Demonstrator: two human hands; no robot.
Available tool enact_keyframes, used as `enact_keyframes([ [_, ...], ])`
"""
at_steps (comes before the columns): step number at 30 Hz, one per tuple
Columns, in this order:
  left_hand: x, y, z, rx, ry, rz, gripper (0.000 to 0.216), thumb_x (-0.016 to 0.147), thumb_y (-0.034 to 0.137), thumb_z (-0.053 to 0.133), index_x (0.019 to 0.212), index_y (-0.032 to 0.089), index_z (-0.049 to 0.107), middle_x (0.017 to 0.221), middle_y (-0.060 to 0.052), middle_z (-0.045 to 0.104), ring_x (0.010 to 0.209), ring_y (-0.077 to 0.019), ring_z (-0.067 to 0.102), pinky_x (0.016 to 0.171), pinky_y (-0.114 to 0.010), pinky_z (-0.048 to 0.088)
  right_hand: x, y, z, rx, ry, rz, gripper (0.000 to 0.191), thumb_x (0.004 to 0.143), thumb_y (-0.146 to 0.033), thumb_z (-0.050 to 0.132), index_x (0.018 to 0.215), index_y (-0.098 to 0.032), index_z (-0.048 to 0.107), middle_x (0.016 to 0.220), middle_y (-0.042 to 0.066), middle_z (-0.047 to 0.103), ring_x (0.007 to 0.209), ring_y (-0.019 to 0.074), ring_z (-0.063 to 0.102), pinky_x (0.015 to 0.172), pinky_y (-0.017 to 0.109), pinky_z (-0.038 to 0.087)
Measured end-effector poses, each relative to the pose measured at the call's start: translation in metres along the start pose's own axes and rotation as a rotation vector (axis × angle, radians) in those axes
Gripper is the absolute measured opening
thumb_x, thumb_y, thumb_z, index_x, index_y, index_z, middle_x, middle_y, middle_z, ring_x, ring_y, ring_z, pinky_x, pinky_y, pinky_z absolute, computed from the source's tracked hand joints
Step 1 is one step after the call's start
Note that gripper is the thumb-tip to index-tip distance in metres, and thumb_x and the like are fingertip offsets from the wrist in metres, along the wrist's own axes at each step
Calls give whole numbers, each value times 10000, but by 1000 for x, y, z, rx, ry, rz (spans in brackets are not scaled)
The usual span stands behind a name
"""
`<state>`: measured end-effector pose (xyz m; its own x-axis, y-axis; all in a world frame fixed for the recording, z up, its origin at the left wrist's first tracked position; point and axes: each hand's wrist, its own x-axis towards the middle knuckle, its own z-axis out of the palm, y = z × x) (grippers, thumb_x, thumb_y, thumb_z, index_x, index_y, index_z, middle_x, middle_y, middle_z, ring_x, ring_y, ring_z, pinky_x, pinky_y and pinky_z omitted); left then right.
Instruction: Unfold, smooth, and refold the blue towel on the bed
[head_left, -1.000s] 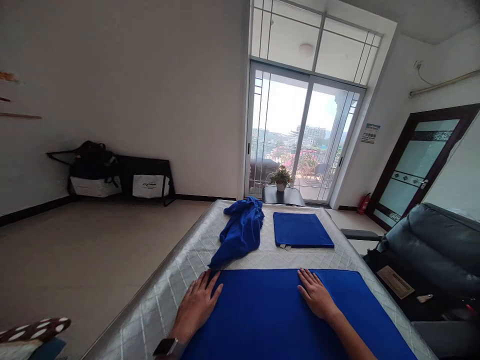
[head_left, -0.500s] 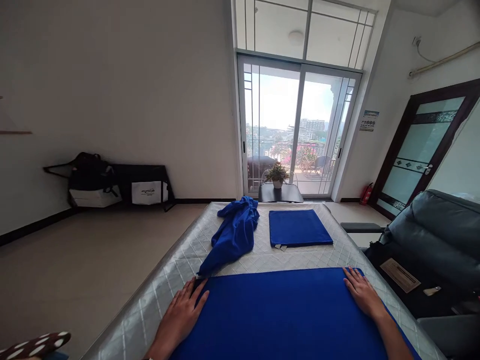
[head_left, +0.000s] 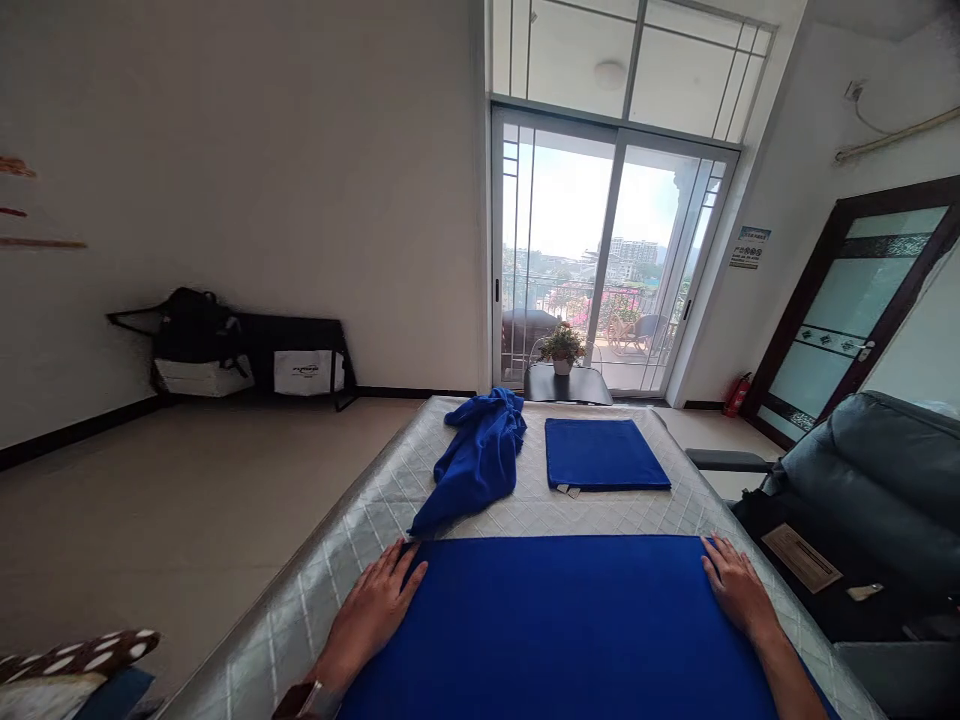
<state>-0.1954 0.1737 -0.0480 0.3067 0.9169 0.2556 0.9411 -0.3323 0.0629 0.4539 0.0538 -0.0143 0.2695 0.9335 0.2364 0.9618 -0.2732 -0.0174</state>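
Observation:
A blue cloth (head_left: 562, 620) lies spread flat on the white quilted mattress (head_left: 292, 600), running off the bottom of the view. At its far left corner rests my left hand (head_left: 375, 605), fingers stretched out and palm down. My right hand (head_left: 739, 585) lies flat on the far right corner, its fingers also extended. Beyond the far edge, a crumpled blue cloth (head_left: 480, 460) lies on the left, its tip close to my left fingertips. To its right sits a neatly folded blue cloth (head_left: 607, 455) with small white tags at its near edge.
A dark armchair (head_left: 877, 470) stands along the right side, with a brown card (head_left: 801, 558) on it. Behind the mattress, a chair (head_left: 592, 385) bears a potted plant (head_left: 562, 348). A low black rack (head_left: 255, 340) with bags stands by the left wall. Polka-dotted fabric (head_left: 82, 655) shows at lower left.
The view has shifted slightly to the left. Both hands remain flat at the far corners, and the far edge of the spread cloth looks straighter.

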Motion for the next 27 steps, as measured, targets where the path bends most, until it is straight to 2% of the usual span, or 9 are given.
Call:
enact_keyframes([
  [3,-1,5,-13,-14,-2,-16,500,985,376,303,1429,253,498,1518,-56,477,1423,-242,380,1158,-449,309,-3,-32,-23,8,92,-122,539,961,-353,276,1381,-161,554,1474,118,507,1408,278,389,1182,527,242],
  [5,-1,9,-20,-28,-9,-46,509,990,384,289,1435,237,488,1511,-68,485,1421,-240,384,1168,-463,282,-8,-70,-36,30,115,-214,495,961,-323,304,1349,-202,586,1418,93,569,1358,254,461,1179,493,268],
  [8,-1,13,-29,-32,-46,-79,517,996,370,276,1435,198,488,1528,-97,454,1421,-250,385,1182,-474,243,-20,-146,-54,123,65,-390,456,974,-298,325,1346,-265,585,1346,40,632,1282,207,538,1172,423,307],
  [10,-1,16,-33,-27,-67,-80,501,994,350,285,1417,203,510,1533,-95,444,1424,-252,381,1186,-482,229,-32,-205,-66,239,7,-534,458,988,-277,310,1367,-265,566,1325,38,646,1270,211,549,1172,439,306],
  [13,-2,19,-38,-6,-75,-76,487,996,327,289,1410,211,518,1535,-96,440,1431,-249,370,1187,-494,214,-47,-291,-78,388,-57,-686,461,1004,-342,336,1428,-265,498,1381,33,607,1333,222,489,1200,463,246],
  [18,-6,22,-41,19,-61,-42,476,989,265,291,1389,228,545,1533,-94,437,1432,-268,365,1178,-540,216,-51,-403,-73,458,-137,-738,575,1004,-496,307,1504,-220,373,1562,61,388,1471,242,264,1221,493,153],
  [22,-9,20,-35,66,-46,25,483,951,185,335,1359,255,583,1538,-99,426,1430,-306,361,1155,-589,246,-47,-451,-54,470,-183,-699,608,1011,-484,242,1535,-180,288,1594,81,308,1496,238,177,1218,526,113],
  [24,-9,19,-32,83,-32,28,487,943,178,349,1361,265,583,1532,-96,438,1423,-317,372,1146,-603,259,-47,-456,-45,485,-200,-672,632,1010,-490,227,1547,-158,245,1598,93,290,1499,238,160,1217,531,110],
  [27,-9,17,-32,100,-33,38,497,936,173,356,1363,292,581,1517,-79,467,1411,-320,393,1137,-607,276,-46,-443,-39,488,-231,-629,667,1004,-519,195,1559,-148,205,1609,98,247,1503,244,137,1217,526,100],
])
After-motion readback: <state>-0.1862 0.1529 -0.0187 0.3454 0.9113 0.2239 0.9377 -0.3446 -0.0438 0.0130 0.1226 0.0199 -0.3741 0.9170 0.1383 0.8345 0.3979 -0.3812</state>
